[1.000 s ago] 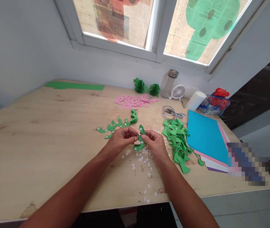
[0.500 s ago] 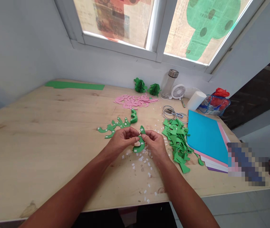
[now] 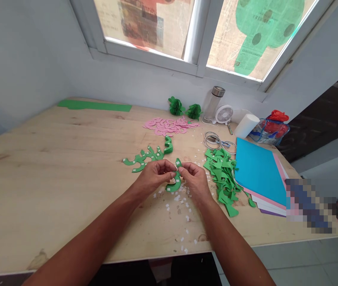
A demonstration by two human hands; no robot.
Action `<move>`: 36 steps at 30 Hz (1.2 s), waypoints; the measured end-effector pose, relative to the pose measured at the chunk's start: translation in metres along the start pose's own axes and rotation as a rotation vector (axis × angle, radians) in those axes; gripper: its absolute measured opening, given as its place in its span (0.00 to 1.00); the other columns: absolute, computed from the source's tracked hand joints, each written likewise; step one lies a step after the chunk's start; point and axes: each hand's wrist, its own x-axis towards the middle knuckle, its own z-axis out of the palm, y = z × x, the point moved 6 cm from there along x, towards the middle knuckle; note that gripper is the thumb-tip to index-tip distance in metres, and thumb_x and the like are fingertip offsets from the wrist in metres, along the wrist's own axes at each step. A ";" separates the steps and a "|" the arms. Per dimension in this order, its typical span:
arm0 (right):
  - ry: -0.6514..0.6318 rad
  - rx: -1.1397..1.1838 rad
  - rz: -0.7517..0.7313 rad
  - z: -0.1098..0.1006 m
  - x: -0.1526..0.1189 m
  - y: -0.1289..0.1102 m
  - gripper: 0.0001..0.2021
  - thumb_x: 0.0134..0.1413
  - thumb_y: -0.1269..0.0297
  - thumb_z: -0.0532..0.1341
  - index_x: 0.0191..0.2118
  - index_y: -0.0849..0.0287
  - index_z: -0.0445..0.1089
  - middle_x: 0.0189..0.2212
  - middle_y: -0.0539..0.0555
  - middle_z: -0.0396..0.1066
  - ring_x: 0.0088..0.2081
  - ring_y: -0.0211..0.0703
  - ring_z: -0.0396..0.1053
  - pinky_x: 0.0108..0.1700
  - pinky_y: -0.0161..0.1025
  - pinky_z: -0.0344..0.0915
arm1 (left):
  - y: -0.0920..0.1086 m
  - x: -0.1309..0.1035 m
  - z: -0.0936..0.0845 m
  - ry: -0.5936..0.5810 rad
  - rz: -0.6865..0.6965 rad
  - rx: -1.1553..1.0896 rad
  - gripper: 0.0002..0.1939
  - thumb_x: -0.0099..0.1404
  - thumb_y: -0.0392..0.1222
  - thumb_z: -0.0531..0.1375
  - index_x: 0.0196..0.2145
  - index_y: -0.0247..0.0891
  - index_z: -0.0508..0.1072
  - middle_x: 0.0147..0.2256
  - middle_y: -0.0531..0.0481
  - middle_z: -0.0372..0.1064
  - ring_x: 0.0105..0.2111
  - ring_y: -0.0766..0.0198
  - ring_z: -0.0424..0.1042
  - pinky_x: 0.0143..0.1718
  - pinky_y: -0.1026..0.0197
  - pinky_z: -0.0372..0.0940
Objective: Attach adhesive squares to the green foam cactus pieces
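Observation:
Between my hands is a curved green paper cutout (image 3: 174,186) with small white squares stuck on it. My left hand (image 3: 160,173) is closed, thumb and fingertips pinched at the cutout's inner edge. My right hand (image 3: 193,176) pinches the same cutout from the right, near its upper end. Just beyond my left hand lie several similar green cutouts (image 3: 141,157) with white squares, partly hidden by that hand. A small stack of green cutouts (image 3: 168,145) sits behind them. Tiny white paper bits (image 3: 177,198) are scattered on the table below my hands.
Green paper scraps (image 3: 224,174) are heaped to the right, beside blue sheets (image 3: 258,171). Scissors (image 3: 215,140) lie among tape rings. Behind are pink cutouts (image 3: 169,126), green folded paper shapes (image 3: 175,107), a bottle (image 3: 213,104), a small fan (image 3: 224,114) and a white roll (image 3: 246,126).
My hands keep nearly the same pinch on the green cutout. The view has shifted very slightly; nothing else has visibly moved.

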 end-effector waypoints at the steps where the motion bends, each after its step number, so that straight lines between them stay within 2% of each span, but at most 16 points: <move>1: -0.002 -0.004 -0.003 0.000 0.000 0.000 0.10 0.40 0.59 0.67 0.29 0.59 0.74 0.25 0.50 0.74 0.29 0.40 0.69 0.33 0.36 0.63 | 0.000 0.000 0.000 -0.003 0.003 -0.001 0.10 0.48 0.42 0.67 0.27 0.36 0.72 0.23 0.53 0.67 0.23 0.67 0.67 0.24 0.65 0.64; 8: 0.031 0.000 -0.003 0.001 0.000 -0.002 0.08 0.39 0.61 0.66 0.27 0.59 0.73 0.23 0.49 0.73 0.28 0.39 0.68 0.32 0.35 0.63 | 0.001 0.000 0.004 -0.039 0.038 0.027 0.12 0.50 0.43 0.67 0.29 0.35 0.71 0.24 0.53 0.66 0.23 0.68 0.66 0.24 0.66 0.62; 20: 0.064 -0.024 -0.005 0.000 0.000 0.001 0.07 0.38 0.62 0.65 0.25 0.59 0.71 0.21 0.48 0.71 0.24 0.36 0.64 0.27 0.33 0.60 | -0.005 0.000 0.007 -0.104 0.020 0.045 0.12 0.51 0.43 0.65 0.31 0.35 0.69 0.25 0.53 0.67 0.24 0.67 0.67 0.26 0.64 0.65; 29: 0.034 -0.027 -0.007 0.001 -0.001 -0.004 0.08 0.42 0.60 0.64 0.28 0.59 0.74 0.24 0.49 0.72 0.26 0.37 0.65 0.30 0.34 0.61 | -0.002 0.000 0.003 -0.066 0.008 -0.043 0.13 0.49 0.43 0.68 0.29 0.36 0.69 0.24 0.54 0.66 0.24 0.69 0.66 0.25 0.65 0.62; 36: -0.016 -0.065 -0.020 0.003 -0.001 -0.008 0.10 0.45 0.58 0.62 0.27 0.59 0.74 0.21 0.48 0.68 0.24 0.35 0.61 0.28 0.33 0.58 | -0.003 0.003 -0.006 -0.001 0.020 -0.080 0.12 0.49 0.42 0.68 0.30 0.36 0.70 0.22 0.55 0.67 0.23 0.68 0.67 0.27 0.64 0.63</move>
